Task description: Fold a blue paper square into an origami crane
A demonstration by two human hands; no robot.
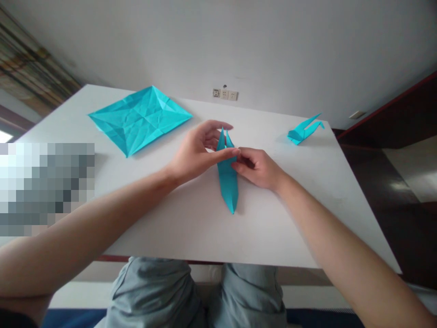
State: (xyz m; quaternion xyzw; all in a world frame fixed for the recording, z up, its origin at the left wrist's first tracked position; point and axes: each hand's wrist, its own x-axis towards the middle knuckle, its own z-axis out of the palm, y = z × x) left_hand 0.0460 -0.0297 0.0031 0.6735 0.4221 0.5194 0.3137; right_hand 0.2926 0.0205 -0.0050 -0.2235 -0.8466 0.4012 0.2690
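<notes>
A long, narrow folded piece of teal paper (228, 182) lies near the middle of the white table, with two thin points at its far end and one point toward me. My left hand (206, 148) grips it, the thumb lying across its upper part and the other fingers curled behind. On the right edge of the paper, my right hand (257, 166) pinches with thumb and forefinger. The fingertips of both hands meet there.
A creased, unfolded teal sheet (143, 116) lies at the back left of the white table (205, 237). A folded teal crane (302, 132) stands at the back right. Wall sockets (224, 94) are behind the table. A pixelated patch hides the left side.
</notes>
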